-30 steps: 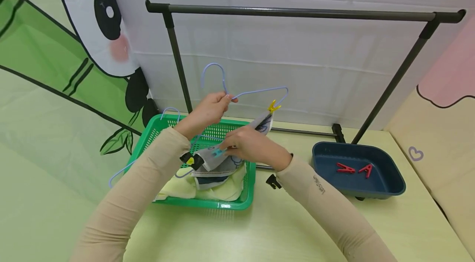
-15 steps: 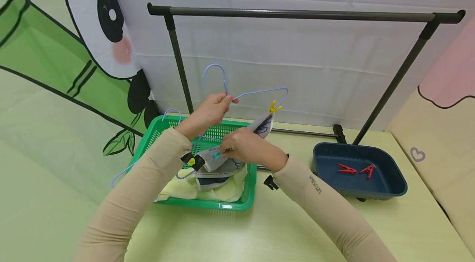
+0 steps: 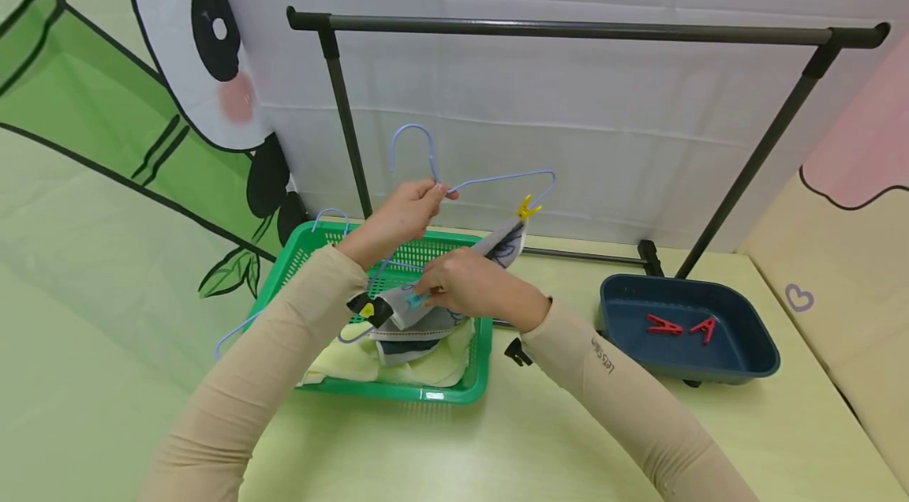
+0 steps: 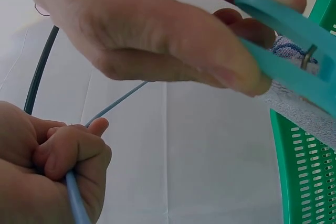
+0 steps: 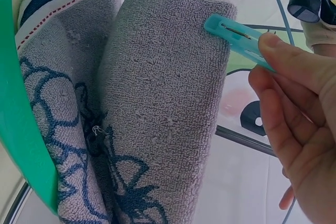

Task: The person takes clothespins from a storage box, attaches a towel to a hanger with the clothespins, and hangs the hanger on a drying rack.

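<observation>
My left hand (image 3: 401, 216) grips a blue wire hanger (image 3: 503, 177) at the neck below its hook. A grey towel (image 5: 163, 77) with dark blue line patterns hangs from the hanger's lower part, over the green basket. One yellow clothespin (image 3: 526, 208) fastens the towel near the hanger's right corner. Thumb and fingers of my right hand (image 3: 479, 287) pinch the handles of a teal clothespin (image 5: 239, 35). Its tip sits over the towel's upper edge in the right wrist view. In the head view, my right hand covers the towel's middle.
The green basket (image 3: 443, 393) holds a pale yellow cloth (image 3: 341, 357) and more blue hangers. Behind it stands a black rack with a horizontal bar (image 3: 568, 28). A dark blue tub (image 3: 682, 364) with two red clothespins (image 3: 663, 324) stands at the right.
The right hand and forearm have shifted slightly left, with the teal clothespin still at the towel. The left hand keeps its grip on the hanger; the view has moved slightly.
</observation>
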The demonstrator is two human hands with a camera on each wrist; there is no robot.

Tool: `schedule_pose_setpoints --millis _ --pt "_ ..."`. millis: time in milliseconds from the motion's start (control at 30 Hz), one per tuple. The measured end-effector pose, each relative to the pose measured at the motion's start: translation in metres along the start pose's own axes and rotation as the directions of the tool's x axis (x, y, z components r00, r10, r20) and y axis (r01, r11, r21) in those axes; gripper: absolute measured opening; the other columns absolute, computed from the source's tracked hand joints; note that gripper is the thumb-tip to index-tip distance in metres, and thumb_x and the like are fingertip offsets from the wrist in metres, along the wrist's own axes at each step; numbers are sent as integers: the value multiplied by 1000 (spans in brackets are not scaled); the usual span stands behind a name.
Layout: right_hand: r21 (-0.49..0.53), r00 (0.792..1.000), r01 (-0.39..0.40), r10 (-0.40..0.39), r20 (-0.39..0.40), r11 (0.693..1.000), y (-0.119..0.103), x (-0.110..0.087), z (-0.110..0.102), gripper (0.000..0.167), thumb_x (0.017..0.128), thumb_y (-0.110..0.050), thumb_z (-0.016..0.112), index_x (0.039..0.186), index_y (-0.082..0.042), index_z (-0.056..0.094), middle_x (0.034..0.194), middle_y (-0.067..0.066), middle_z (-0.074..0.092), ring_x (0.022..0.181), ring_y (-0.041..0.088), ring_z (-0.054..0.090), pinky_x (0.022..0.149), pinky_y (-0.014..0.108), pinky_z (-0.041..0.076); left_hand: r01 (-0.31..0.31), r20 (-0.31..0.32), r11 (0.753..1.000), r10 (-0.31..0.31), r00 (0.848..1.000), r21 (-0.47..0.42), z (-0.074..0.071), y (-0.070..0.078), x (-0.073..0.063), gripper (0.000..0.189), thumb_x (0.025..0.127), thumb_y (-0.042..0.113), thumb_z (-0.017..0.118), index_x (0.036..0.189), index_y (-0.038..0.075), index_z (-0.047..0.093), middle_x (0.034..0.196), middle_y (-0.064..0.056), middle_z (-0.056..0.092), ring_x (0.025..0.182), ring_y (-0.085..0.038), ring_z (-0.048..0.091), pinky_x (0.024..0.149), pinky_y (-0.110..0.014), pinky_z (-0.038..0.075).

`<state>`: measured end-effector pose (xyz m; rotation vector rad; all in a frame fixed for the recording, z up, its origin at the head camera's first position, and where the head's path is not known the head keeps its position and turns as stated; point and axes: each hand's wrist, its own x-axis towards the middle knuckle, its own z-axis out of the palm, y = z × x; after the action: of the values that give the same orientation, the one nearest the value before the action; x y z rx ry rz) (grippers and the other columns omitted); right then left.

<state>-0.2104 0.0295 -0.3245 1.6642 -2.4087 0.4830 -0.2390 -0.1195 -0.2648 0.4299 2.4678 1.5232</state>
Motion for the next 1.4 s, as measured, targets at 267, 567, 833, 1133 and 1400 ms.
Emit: schedule_pose_setpoints --millis 267,567,833,1133,1400 --pt "8 1000 -18 18 13 1000 0 -1 0 19 79 -9 77 97 -6 74 88 1 69 71 8 61 68 20 47 -6 4 1000 6 1000 5 1 -1 2 39 105 32 32 124 9 57 66 -2 34 43 -12 25 46 -25 28" --pt "7 1000 2 -2 6 1000 2 -2 1 21 79 -8 77 100 -6 74 86 0 68 72 7 61 67 19 46 -7 9 1000 7 1000 15 1 0 2 40 105 32 31 124 8 57 68 -2 35 45 -12 25 47 -25 29" --pt "26 999 -31 30 18 999 2 -4 3 23 82 -10 75 105 -6 72 96 2 67 81 11 63 71 18 47 -8 13 1000 8 1000 -1 1 0 3 40 105 32 32 124 8 57 68 -2 34 45 -12 25 47 -25 29" --pt "83 996 -91 90 23 992 3 -5 5 25 86 -9 71 111 -5 68 98 4 64 82 13 63 71 18 47 -12 24 1000 12 1000 -7 1 -1 4 40 105 32 31 125 8 56 66 -2 33 44 -12 24 47 -25 28" --pt "73 994 -105 104 12 992 7 -10 6 31 86 -10 70 116 -4 66 101 2 64 83 9 60 70 19 46 -7 32 1000 7 999 7 1 -2 5 40 104 33 32 125 9 56 64 -1 32 43 -12 24 46 -25 27"
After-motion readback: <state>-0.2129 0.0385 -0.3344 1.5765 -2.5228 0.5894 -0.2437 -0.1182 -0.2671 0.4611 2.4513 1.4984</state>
